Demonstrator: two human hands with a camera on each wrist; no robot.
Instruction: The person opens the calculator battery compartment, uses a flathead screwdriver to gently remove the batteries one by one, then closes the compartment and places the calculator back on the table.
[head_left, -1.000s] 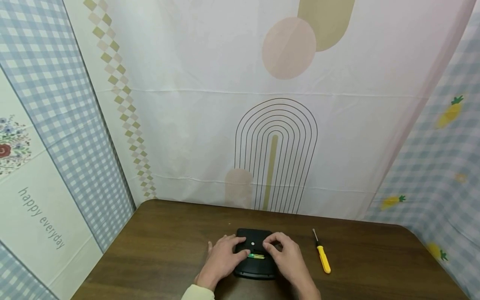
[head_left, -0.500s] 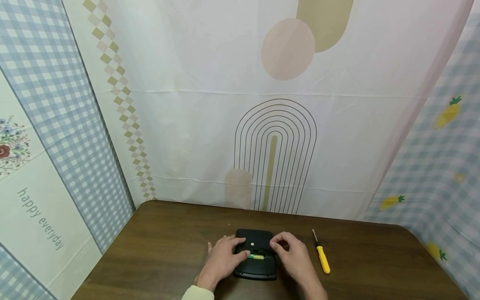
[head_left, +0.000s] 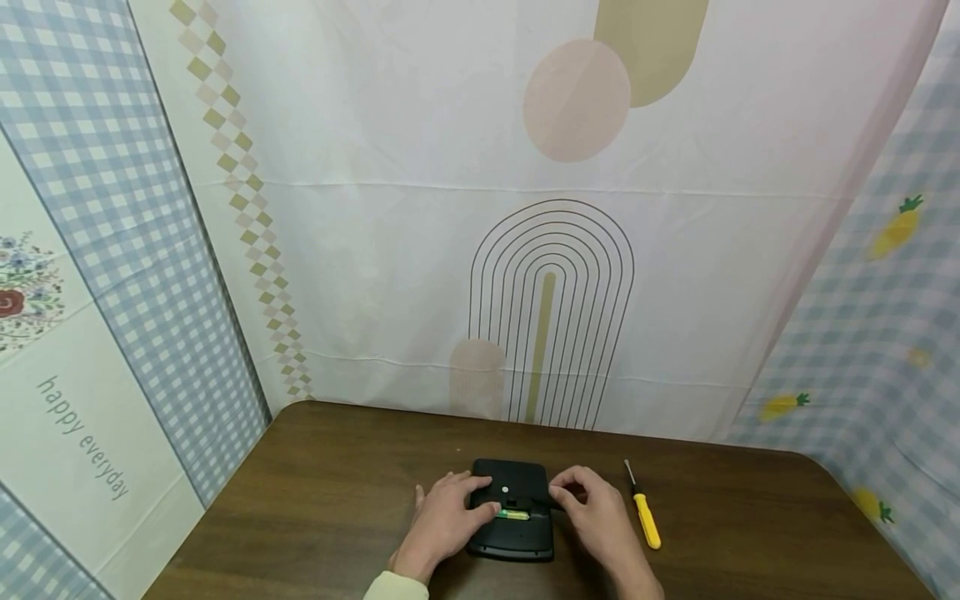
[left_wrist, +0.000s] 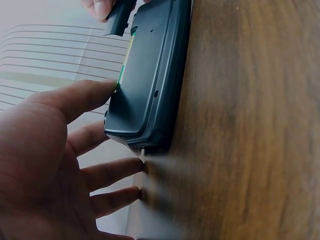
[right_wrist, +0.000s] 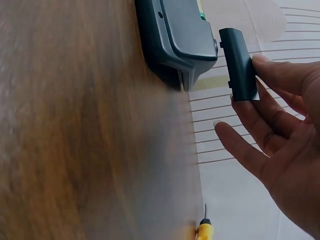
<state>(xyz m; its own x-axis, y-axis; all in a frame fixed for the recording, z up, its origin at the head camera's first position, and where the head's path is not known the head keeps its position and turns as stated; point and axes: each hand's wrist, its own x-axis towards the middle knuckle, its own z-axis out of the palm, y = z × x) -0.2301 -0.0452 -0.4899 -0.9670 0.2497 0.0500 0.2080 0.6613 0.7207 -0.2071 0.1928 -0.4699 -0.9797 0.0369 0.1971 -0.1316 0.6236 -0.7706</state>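
A flat black device (head_left: 513, 537), calculator-like, lies on the table with its back up. A green and yellow battery (head_left: 513, 515) shows in its uncovered compartment. My left hand (head_left: 444, 518) rests at the device's left side, thumb tip beside the battery and index finger farther up the back. Its other fingers reach down toward the tabletop in the left wrist view. Just off the device's right edge, my right hand (head_left: 596, 515) pinches a small black battery cover (right_wrist: 240, 65) between thumb and fingers. Small tabs stick out along the cover's edge.
A screwdriver (head_left: 647, 521) with a yellow handle lies right of my right hand, its tip pointing away. The brown wooden table (head_left: 322, 500) ends at a patterned cloth (head_left: 390, 275) behind. Checked cloths hang at both sides.
My right hand has moved to the right, off the device's back, carrying the battery cover past its right edge. My left hand has stayed in place on the device.
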